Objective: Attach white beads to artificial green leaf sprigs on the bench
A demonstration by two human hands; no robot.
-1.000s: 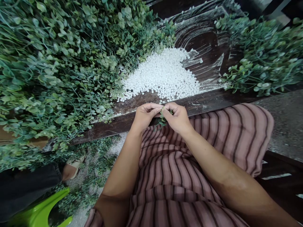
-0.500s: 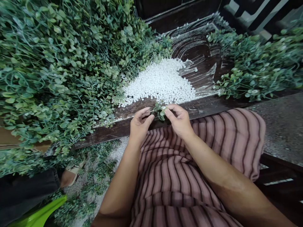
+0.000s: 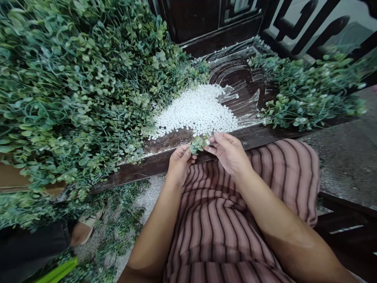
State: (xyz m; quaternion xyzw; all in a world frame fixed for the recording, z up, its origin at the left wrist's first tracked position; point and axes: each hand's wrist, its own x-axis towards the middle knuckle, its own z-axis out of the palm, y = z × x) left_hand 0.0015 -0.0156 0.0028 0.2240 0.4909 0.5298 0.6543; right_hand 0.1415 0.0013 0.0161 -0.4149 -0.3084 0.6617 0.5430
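Observation:
A small green leafy sprig (image 3: 196, 144) is pinched in my left hand (image 3: 179, 163) just above my striped lap. My right hand (image 3: 228, 151) touches the sprig's right end with its fingertips, and a small white bead seems to sit there. Right beyond my hands a heap of white beads (image 3: 198, 110) lies on the dark wooden table (image 3: 253, 131), close to its near edge.
A big pile of green artificial foliage (image 3: 73, 90) covers the table's left side and spills to the floor. A smaller foliage pile (image 3: 306, 92) lies at the right. Another person's foot in a sandal (image 3: 84, 230) and a green stool (image 3: 55, 271) are at the lower left.
My hands have lifted slightly from the lap toward the table edge with the sprig. The sprig now sits higher between my fingers, and the view has tilted upward.

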